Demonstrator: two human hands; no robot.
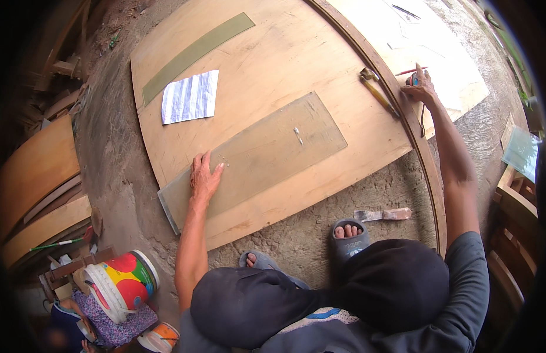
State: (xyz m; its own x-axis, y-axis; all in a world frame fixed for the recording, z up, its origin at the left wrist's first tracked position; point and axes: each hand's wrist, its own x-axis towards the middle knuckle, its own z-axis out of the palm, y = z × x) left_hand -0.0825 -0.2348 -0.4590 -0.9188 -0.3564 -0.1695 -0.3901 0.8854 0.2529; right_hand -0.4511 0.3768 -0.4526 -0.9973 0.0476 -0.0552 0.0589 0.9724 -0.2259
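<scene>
My left hand lies with fingers apart on the left end of a long rectangular glass pane, which rests on a plywood sheet. Two small white pieces sit on the glass. Stretched out to the far right, my right hand has its fingers around a small teal and red tape measure, partly hidden by them. A dark strap hangs below that hand. Close by are a red pencil and a hammer-like tool with a yellow handle.
A long wooden strip crosses the plywood on the right. Farther left lie a narrow greenish glass strip and a striped cloth or paper. A scraper is on the ground near my feet. Buckets and boards stand left.
</scene>
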